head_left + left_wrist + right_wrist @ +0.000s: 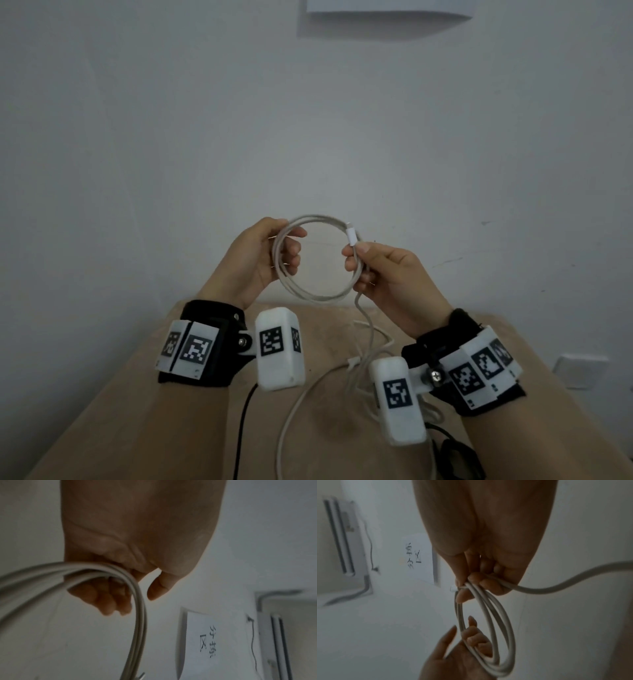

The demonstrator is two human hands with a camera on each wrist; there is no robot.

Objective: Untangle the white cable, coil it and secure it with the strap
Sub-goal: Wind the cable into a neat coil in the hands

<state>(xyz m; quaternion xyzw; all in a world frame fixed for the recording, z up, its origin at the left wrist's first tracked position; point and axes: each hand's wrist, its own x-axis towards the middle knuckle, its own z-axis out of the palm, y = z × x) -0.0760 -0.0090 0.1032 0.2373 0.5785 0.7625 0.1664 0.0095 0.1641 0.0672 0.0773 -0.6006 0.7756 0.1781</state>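
Observation:
Both hands hold the white cable [318, 297] up in front of the wall as a round coil of several loops. My left hand [284, 250] grips the coil's left side, fingers curled through the loops [140, 615]. Opposite it, my right hand [366, 263] pinches the right side just below the white connector [351, 236], which points up. In the right wrist view the loops [505, 628] run from my right hand [471, 585] down to the left hand [462, 649]. The loose tail [371, 329] drops to a tangle on the table. A dark object [459, 459] lies at the lower right; whether it is the strap is unclear.
A tan table [171, 411] lies below the hands, against a white wall. A black cord [241, 431] runs across it toward the near edge. A paper sheet [387, 8] hangs on the wall above, and a wall socket [579, 371] sits at the right.

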